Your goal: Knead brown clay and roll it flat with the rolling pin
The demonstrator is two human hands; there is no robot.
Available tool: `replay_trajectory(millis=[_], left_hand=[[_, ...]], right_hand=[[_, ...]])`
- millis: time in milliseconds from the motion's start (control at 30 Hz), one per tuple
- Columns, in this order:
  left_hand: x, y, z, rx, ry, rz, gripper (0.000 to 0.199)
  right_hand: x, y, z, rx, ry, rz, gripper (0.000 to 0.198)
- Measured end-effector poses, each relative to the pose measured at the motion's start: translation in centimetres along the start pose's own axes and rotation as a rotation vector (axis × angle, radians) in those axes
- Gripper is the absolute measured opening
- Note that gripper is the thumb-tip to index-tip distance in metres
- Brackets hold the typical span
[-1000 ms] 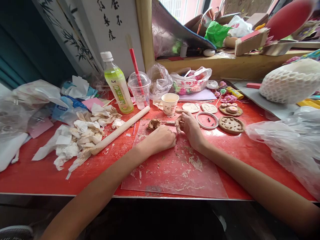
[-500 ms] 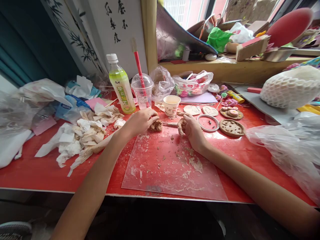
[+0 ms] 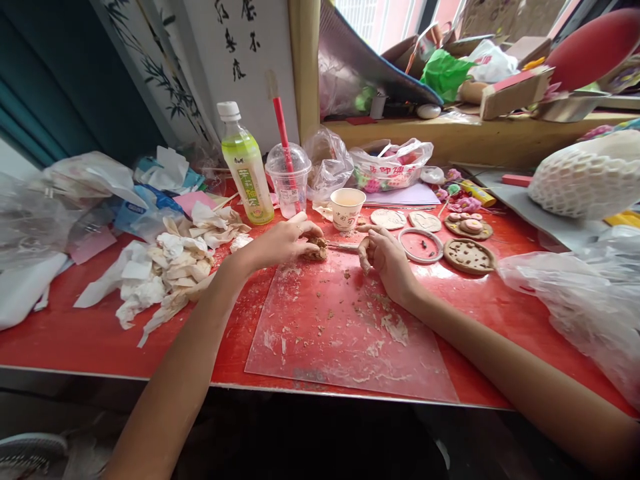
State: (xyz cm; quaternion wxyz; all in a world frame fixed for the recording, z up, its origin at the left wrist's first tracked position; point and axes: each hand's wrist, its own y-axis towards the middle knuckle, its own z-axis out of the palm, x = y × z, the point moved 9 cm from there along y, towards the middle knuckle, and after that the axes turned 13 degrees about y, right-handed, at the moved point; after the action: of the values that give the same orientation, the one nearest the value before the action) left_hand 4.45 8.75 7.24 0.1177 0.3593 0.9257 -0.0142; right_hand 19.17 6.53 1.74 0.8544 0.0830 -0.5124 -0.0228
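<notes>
My left hand [image 3: 290, 241] curls over a small brown lump of clay [image 3: 317, 251] at the back edge of the clear sheet [image 3: 320, 360], its fingers closed on the lump and partly hiding it. From the right, my right hand [image 3: 384, 257] grips a thin, stick-like tool [image 3: 345, 247] in bent fingers. The tool's far end points at the lump; I cannot tell whether the two touch. Crumbs and smears of clay lie across the sheet. Just behind the tool stands a paper cup [image 3: 347, 208].
Crumpled tissues [image 3: 173, 267] are heaped left. A drink bottle [image 3: 245, 167] and a plastic cup with a red straw [image 3: 289, 180] stand behind. Round clay pieces [image 3: 470, 256] and a ring [image 3: 421, 245] lie right, near a plastic bag [image 3: 575, 287].
The whole view has shifted slightly, moving the table things a little to the right. My left fingers sit a bit differently over the lump and cover more of it. The right hand keeps its pose.
</notes>
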Motion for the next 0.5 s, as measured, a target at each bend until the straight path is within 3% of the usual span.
replay_trajectory(millis=[500], left_hand=[[-0.46,0.82,0.94,-0.105,0.206,0.116,0.024]], right_hand=[[-0.05,-0.09,0.15,0.004,-0.02,0.007,0.017]])
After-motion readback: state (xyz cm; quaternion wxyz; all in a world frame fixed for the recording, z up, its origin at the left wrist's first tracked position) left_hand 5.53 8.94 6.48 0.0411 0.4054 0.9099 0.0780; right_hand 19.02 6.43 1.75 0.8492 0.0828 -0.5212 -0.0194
